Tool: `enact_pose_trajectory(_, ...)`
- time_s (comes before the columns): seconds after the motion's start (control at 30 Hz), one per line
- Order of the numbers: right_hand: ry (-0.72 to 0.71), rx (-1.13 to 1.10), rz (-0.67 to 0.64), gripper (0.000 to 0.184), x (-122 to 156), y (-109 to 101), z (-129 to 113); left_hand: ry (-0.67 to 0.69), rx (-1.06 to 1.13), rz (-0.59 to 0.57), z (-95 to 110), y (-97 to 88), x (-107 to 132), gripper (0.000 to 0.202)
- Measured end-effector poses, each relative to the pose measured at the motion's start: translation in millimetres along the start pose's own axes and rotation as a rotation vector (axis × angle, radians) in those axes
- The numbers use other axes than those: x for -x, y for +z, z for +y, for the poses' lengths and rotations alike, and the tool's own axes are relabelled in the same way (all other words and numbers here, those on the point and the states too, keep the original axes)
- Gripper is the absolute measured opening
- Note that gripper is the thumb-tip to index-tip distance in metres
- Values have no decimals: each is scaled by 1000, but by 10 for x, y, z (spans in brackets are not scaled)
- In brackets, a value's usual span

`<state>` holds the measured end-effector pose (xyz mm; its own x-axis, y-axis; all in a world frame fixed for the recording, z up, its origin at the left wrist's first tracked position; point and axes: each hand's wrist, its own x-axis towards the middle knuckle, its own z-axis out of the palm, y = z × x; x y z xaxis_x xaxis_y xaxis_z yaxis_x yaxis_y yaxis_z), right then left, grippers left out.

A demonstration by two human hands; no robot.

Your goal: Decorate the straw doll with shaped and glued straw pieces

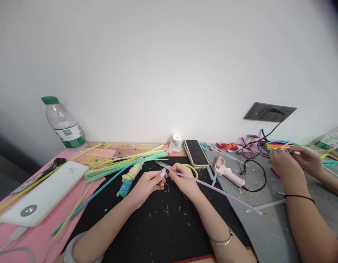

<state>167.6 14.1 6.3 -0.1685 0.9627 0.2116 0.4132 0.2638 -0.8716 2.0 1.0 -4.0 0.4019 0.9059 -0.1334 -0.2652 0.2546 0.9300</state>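
Over the black mat [125,233], a light purple pipe cleaner [226,194] is pinched between my two hands. Its long free length slants out to the right, while its near end is bunched in my fingertips. My left hand [147,185] is closed on that bunched end. Thumb and fingers of my right hand [187,182] pinch it just beside, with something small and dark at the fingertips that I cannot make out. Scissors [159,164] lie right behind my hands, partly hidden. To the left rests a fuzzy yellow-and-blue twisted pipe-cleaner piece [129,179].
Pipe cleaners [108,171], a white power bank [45,193] and a bottle [65,126] are left. A lit candle [176,142] and phone [196,153] stand behind. A corded glue gun [228,176] lies right, near another person's hands [289,168].
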Motion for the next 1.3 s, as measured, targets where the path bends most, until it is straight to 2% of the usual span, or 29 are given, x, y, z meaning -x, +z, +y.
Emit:
enact_pose_trajectory(0.47,16,-140,-50,15,1,-13,-50,-46,155,20,53,15,18,27)
enact_pose_trajectory(0.67,32,-137,-40,18,-9,-32,-60,-69,210,-15,54,7,13,24)
enact_pose_trajectory(0.87,33,-129,-21,18,-7,-54,-84,-67,174,-48,63,14,27,23)
enact_pose_trajectory(1.03,36,-125,-14,18,-10,-47,-96,-55,140,-31,63,14,28,25)
enact_pose_trajectory(1.3,26,-116,-19,19,-5,-32,-62,-47,192,-57,84,24,37,26)
